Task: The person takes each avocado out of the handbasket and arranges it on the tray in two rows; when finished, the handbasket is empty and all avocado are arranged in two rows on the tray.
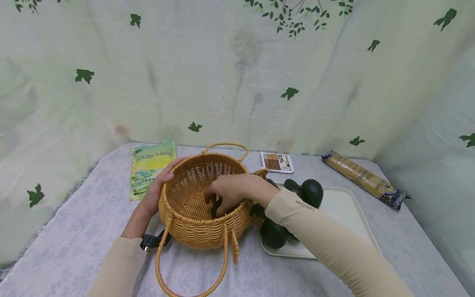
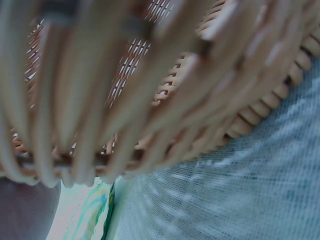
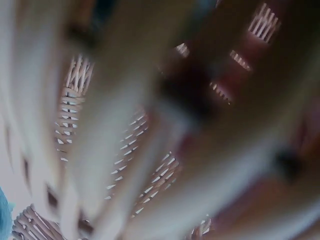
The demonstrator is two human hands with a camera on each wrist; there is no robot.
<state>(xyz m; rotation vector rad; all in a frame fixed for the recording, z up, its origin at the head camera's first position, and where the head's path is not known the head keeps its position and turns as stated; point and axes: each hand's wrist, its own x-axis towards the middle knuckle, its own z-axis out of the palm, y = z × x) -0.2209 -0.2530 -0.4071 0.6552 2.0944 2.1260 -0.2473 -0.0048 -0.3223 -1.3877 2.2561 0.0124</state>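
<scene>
The basket's loose handle [image 1: 193, 268] lies flat on the gray table [image 1: 74, 247], closest to the person. Behind it sits the wicker basket [image 1: 193, 222]. The left hand [image 1: 156, 194] rests on the basket's left rim, thumb on top, fingers mostly straight. The right hand [image 1: 233, 194] reaches down inside, fingers curled around a dark avocado [image 1: 216, 208] low in the basket. Just right of the basket, a cream tray [image 1: 345, 210] holds about 4 more avocados [image 1: 311, 192].

The basket could tip if the left hand lets go. The avocado could slip and roll. The right sleeve [image 1: 326, 239] hangs over the tray and could bump the fruit.

The tray's right half is bare. Farther back lie a green packet [image 1: 150, 167], a small packet [image 1: 276, 161] and a long noodle pack [image 1: 365, 179], then the curtain.
</scene>
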